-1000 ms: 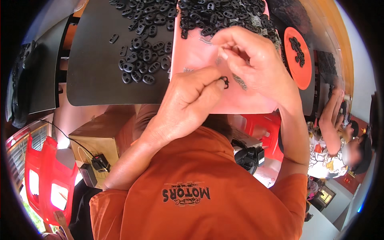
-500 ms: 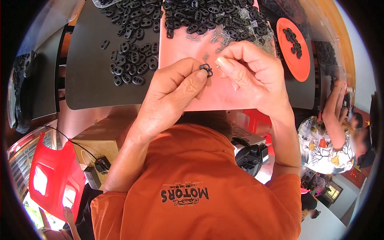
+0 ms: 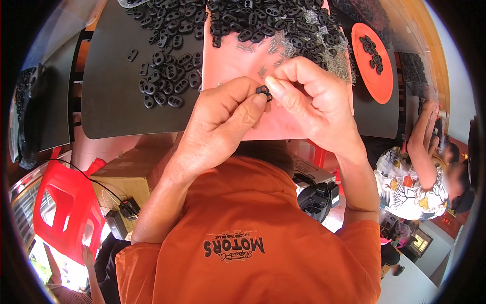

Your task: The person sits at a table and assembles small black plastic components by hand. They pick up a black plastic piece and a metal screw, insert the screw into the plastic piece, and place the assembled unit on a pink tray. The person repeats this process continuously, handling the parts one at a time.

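Note:
My left hand (image 3: 223, 124) pinches a small black two-hole cord lock (image 3: 264, 91) between thumb and fingers. Against its right side rest the thumb and forefinger of my right hand (image 3: 316, 99), pressed together; whatever lies between them is too small or hidden to name. Both hands are above a pink board (image 3: 230, 58). Beyond them, small metal springs (image 3: 276, 45) lie scattered at the foot of a large heap of black cord lock pieces (image 3: 248, 20).
More black pieces (image 3: 169, 76) lie on the dark table (image 3: 111, 101) at left. An orange plate (image 3: 377, 88) at right bears several black pieces. A red stool (image 3: 66, 202) is at lower left, with another person's hands (image 3: 87, 255) by it. Another person (image 3: 412, 177) sits at right.
My right fingertips have moved left and now meet the cord lock, closing the gap between the hands. At lower left the red stool has shifted and tilted.

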The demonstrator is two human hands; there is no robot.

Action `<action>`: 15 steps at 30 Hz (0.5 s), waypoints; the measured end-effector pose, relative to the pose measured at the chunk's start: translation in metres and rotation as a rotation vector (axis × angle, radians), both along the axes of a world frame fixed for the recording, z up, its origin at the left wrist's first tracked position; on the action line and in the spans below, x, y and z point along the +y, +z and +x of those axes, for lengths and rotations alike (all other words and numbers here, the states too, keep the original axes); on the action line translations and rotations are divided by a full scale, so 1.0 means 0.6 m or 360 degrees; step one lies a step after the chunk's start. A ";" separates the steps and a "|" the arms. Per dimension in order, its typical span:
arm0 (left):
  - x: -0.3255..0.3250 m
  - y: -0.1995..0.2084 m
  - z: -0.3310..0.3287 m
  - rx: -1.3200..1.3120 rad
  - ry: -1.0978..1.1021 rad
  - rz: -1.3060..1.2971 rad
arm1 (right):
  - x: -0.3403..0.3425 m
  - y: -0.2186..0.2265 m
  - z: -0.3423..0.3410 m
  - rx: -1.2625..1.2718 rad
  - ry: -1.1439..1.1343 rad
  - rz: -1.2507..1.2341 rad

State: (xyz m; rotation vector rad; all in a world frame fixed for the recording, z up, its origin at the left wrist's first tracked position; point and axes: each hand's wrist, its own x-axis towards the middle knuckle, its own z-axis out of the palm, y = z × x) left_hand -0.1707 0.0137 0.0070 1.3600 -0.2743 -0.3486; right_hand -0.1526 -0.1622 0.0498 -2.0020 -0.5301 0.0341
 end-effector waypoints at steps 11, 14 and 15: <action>-0.002 -0.008 -0.001 -0.0109 0.0101 -0.0053 | 0.011 -0.025 -0.012 -0.0175 -0.0119 0.0019; -0.001 -0.003 -0.003 -0.0144 0.0120 0.0044 | 0.006 -0.016 -0.009 -0.0251 -0.0067 -0.0164; 0.001 -0.004 -0.001 -0.0169 0.0079 0.0069 | 0.004 -0.011 -0.007 -0.0233 -0.0024 -0.0158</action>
